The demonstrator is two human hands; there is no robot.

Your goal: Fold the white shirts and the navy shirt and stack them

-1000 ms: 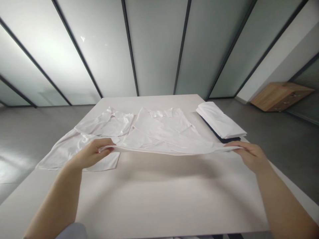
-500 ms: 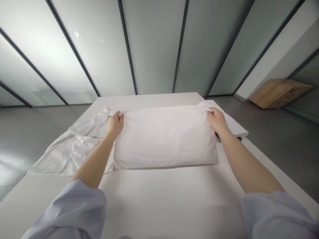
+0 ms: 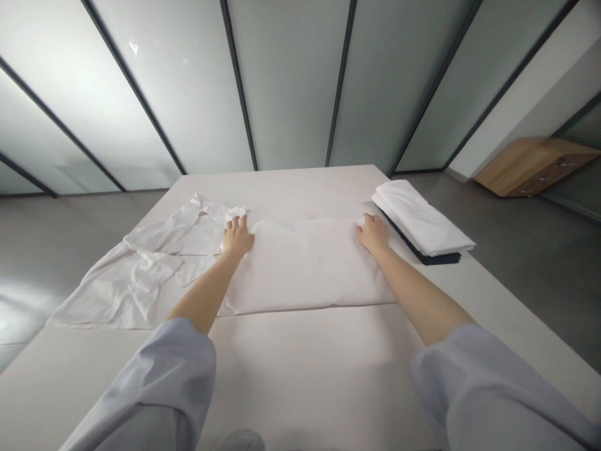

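A white folded cloth (image 3: 307, 269) lies flat on the table in front of me, its near edge straight. My left hand (image 3: 238, 235) rests on its far left corner, fingers stretched out and spread. On the far right corner lies my right hand (image 3: 374, 233), its fingers also extended and pressing on the fabric. Beside my left hand is a rumpled white cloth (image 3: 136, 279), spread loosely with many wrinkles.
The white table (image 3: 300, 369) extends toward a frosted glass partition (image 3: 291, 81). At its right edge sits a stack of folded white fabric (image 3: 417, 216) with dark fabric (image 3: 434, 258) beneath. A wooden cabinet (image 3: 530, 166) stands on the floor at the right.
Both hands have let go of the cloth's far corners, which they were pinching. They have moved inward onto it, and the cloth lies flatter. The stack at the right shows more fully.
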